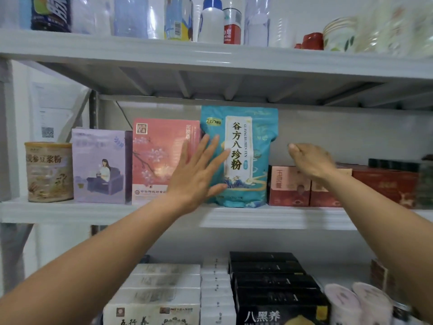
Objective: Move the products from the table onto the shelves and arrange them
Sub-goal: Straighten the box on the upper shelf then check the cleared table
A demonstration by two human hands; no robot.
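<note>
A teal pouch (248, 156) with a cream label stands upright on the middle shelf (257, 218), between a pink box (161, 158) and low red boxes (289, 187). My left hand (198, 171) is flat and open, fingers spread, in front of the pouch's lower left side and the pink box's right edge. My right hand (309, 160) hovers to the right of the pouch above the red boxes, fingers curled in with nothing in them, apart from the pouch.
A lilac box (99, 166) and a tan tin (49, 172) stand at the shelf's left. Bottles and cups line the top shelf (210, 52). Below are white boxes (161, 292), black boxes (274, 287) and pink cups (358, 303).
</note>
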